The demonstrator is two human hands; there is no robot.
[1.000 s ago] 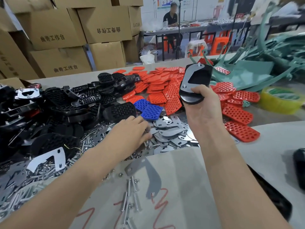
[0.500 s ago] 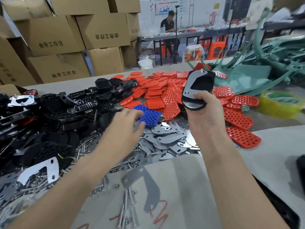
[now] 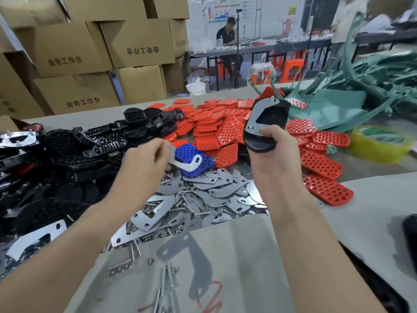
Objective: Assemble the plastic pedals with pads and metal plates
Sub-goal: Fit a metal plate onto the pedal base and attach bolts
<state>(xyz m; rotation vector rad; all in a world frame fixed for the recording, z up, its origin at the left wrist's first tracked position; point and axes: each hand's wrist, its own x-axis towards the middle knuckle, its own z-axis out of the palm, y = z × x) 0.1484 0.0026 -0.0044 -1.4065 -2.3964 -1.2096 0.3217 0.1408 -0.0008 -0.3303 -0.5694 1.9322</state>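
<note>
While left grip (image 3: 144, 159) pinches a metal plate (image 3: 189, 165), right grip (image 3: 276, 152) clasps the pedal (image 3: 269, 117).

The grey worktop (image 3: 259, 256) fills the lower frame, with a red scribble near its bottom edge. Black pedals (image 3: 67, 152) are heaped at the left. Red pads (image 3: 216, 123) spread across the upper centre, a blue pad (image 3: 187, 152) at their near edge. Metal plates (image 3: 223, 193) and bolts (image 3: 165, 283) lie at centre. A yellow tape roll (image 3: 379, 143) sits at the right, with green plastic offcuts (image 3: 334, 107) at the upper right.
</note>
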